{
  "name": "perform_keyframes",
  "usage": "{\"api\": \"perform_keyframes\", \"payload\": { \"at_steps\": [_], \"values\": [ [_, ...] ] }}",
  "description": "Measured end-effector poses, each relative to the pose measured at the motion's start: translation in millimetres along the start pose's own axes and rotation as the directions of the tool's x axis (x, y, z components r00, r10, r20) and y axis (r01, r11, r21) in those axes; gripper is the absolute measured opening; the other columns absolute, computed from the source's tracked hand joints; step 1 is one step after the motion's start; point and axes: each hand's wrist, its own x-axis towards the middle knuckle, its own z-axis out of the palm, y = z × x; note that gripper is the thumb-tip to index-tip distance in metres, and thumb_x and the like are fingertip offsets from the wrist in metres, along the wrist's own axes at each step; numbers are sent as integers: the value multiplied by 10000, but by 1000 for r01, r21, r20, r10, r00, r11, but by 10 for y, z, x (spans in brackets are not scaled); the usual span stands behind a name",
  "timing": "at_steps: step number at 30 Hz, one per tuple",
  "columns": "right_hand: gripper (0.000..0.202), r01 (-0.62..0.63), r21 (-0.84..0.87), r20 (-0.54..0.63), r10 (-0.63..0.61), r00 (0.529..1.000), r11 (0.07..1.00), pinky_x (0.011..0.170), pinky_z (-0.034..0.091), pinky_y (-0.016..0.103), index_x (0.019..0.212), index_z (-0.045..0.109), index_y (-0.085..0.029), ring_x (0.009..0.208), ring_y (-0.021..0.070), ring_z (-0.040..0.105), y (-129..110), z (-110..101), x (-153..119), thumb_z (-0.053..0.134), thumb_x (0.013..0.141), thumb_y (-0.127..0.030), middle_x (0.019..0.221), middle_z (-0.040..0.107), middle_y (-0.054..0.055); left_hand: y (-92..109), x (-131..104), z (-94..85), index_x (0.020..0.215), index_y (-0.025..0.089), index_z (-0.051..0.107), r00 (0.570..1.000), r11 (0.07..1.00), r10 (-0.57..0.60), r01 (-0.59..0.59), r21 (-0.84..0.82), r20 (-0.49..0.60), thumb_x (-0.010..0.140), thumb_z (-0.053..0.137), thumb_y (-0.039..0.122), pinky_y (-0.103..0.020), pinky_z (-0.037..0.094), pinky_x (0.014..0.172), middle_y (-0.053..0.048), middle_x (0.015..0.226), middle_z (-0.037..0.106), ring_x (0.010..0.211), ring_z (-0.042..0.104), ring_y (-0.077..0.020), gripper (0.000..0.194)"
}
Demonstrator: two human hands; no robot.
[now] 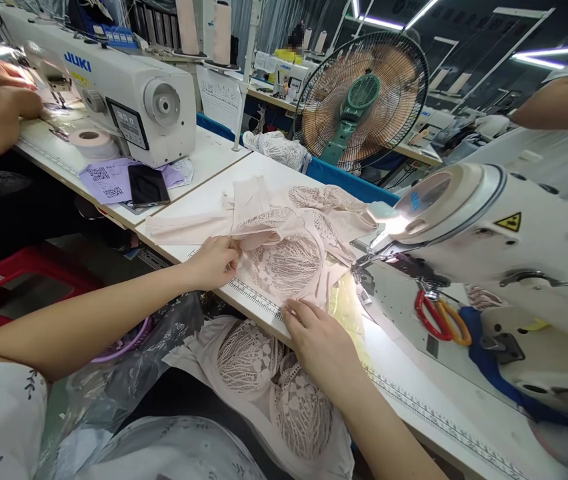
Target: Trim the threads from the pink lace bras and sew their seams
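A pale pink lace bra (pixel 289 263) lies on the white table, its cups beside the needle area of the sewing machine (pixel 509 227). My left hand (pixel 214 262) pinches the fabric edge at the near left of the cup, fingers curled together. At the table's front edge my right hand (pixel 321 343) rests on the bra's lower edge, its fingers partly spread and pressing the fabric. A second lace bra (pixel 264 383) hangs over my lap below the table edge. Yellowish material (pixel 347 307) lies to the right of the upper bra.
Red and orange scissors (pixel 441 317) lie under the machine's arm. A ruler strip runs along the table edge. Beyond stand a fan (pixel 363 100) and a second sewing machine (pixel 109 93), where another person's hands work. A phone (pixel 148 185) lies on purple papers (pixel 109 180).
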Motion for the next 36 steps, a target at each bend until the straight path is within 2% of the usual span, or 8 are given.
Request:
{"api": "perform_keyframes", "payload": {
  "at_steps": [11, 22, 29, 36],
  "values": [
    [379, 2, 9, -13, -2, 1000, 1000, 799, 556, 349, 1116, 619, -71, 1026, 265, 577, 4, 7, 8, 526, 761, 21, 1137, 628, 142, 36, -39, -7, 742, 175, 609, 1000, 1000, -20, 19, -14, -5, 670, 543, 137, -464, 396, 965, -107, 1041, 572, 1058, 508, -293, 104],
    [331, 1, 15, -58, -1, 998, 1000, 802, 554, 344, 1084, 630, -106, 1015, 263, 578, 8, 30, 2, 547, 778, -9, 1119, 629, 139, -44, -44, 96, 708, 184, 571, 996, 1000, 17, -19, -24, -84, 669, 536, 158, -443, 376, 980, -90, 1043, 582, 1056, 525, -271, 58],
    [345, -13, 30, -64, 15, 998, 999, 793, 555, 349, 1077, 634, -95, 1005, 260, 574, -1, 37, 10, 520, 768, 10, 1126, 627, 140, -44, -57, 77, 721, 182, 568, 997, 999, 23, -25, -26, -80, 688, 531, 174, -451, 375, 986, -101, 1076, 574, 1083, 514, -271, 50],
    [316, 6, 18, -117, -4, 993, 1000, 792, 555, 345, 1039, 646, -81, 970, 259, 588, 0, 25, 10, 531, 760, 15, 1085, 639, 142, -21, -49, 53, 701, 188, 559, 998, 1000, 5, -7, -27, -63, 699, 535, 190, -457, 374, 999, -98, 1093, 574, 1103, 509, -274, 24]
  ]
}}
